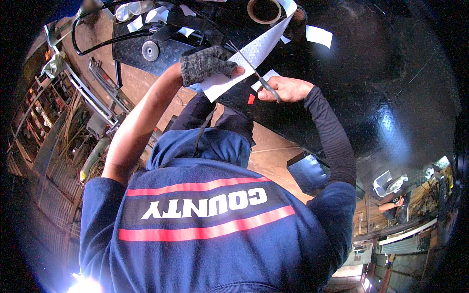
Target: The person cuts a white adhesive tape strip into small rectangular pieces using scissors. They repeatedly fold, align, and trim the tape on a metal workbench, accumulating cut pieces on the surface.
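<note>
My left hand (207, 65), in a grey knit fingerless glove, pinches the near end of a white honeycomb-patterned strip (262, 49). The strip runs up and to the right, past a tape roll (250, 12); whether it joins the roll is unclear. My right hand (289, 91), bare below a black sleeve, grips the handles of a pair of scissors (252, 68). Their blades lie across the strip, just beyond my left fingers. Below the blades are a white piece (269, 78) and a small red scrap (251, 99).
A black tread-plate surface (351, 73) spreads beneath the work. White scraps (319, 36), a round metal disc (150, 51) and a bent black tube (88, 51) lie around it. A dark blue box-like object (309, 172) is at lower right. Another person's arm (398, 204) shows farther right.
</note>
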`<state>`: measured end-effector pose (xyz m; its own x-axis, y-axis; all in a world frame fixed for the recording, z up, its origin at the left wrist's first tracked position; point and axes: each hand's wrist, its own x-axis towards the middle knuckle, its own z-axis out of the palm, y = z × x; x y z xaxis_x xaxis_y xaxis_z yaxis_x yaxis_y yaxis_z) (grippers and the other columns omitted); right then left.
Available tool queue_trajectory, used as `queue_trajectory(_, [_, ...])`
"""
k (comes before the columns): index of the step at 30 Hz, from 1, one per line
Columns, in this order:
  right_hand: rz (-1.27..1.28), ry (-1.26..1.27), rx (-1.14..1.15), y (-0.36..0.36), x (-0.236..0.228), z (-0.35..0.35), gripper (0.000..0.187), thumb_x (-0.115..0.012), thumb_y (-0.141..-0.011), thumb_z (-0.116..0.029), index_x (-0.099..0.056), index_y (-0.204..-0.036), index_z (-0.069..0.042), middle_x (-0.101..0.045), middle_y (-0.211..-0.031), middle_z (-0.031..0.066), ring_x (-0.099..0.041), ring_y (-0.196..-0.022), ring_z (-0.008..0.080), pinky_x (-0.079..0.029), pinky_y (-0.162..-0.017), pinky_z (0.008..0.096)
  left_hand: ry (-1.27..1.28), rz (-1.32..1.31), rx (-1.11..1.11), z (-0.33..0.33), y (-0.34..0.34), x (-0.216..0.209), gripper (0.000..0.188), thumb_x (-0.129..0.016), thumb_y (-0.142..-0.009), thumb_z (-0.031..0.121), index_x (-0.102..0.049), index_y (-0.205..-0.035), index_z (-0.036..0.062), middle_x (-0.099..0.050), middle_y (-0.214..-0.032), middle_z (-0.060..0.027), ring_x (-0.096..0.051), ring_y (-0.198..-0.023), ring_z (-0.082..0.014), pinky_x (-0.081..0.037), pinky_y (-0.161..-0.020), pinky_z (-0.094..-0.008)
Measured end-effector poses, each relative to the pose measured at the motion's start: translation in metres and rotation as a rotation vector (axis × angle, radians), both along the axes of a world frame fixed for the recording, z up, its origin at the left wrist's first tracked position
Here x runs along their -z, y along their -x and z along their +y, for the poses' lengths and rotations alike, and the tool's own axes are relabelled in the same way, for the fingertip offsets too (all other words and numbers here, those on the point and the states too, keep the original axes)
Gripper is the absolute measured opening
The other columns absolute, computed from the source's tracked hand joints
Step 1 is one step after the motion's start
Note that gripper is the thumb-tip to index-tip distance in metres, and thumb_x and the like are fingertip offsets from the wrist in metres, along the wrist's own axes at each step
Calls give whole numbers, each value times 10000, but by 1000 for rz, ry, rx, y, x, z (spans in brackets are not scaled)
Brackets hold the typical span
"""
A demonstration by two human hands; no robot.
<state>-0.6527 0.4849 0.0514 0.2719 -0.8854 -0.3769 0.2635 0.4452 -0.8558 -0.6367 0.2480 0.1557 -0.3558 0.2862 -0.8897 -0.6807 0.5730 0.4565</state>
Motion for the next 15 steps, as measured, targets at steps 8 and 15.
queue_trajectory(8, [-2,22,36,-4,12,-4,726,-441,-782,-684,-611,-748,21,-519,-608,47,-482,-603,136,-395,-551,311,-110,-24,-127,3,-2,2,470,-642,-753,491,-602,-691,27,-512,-548,15,-477,-462,-85,-371,-422,-253])
queue_trajectory(15, [0,20,60,-1,3,-4,707,-442,-798,-665,-569,-699,24,-488,-590,38,-453,-580,137,-378,-531,321,-112,-78,-107,2,2,3,406,-664,-751,421,-646,-780,17,-602,-646,-33,-553,-564,-99,-437,-522,-264])
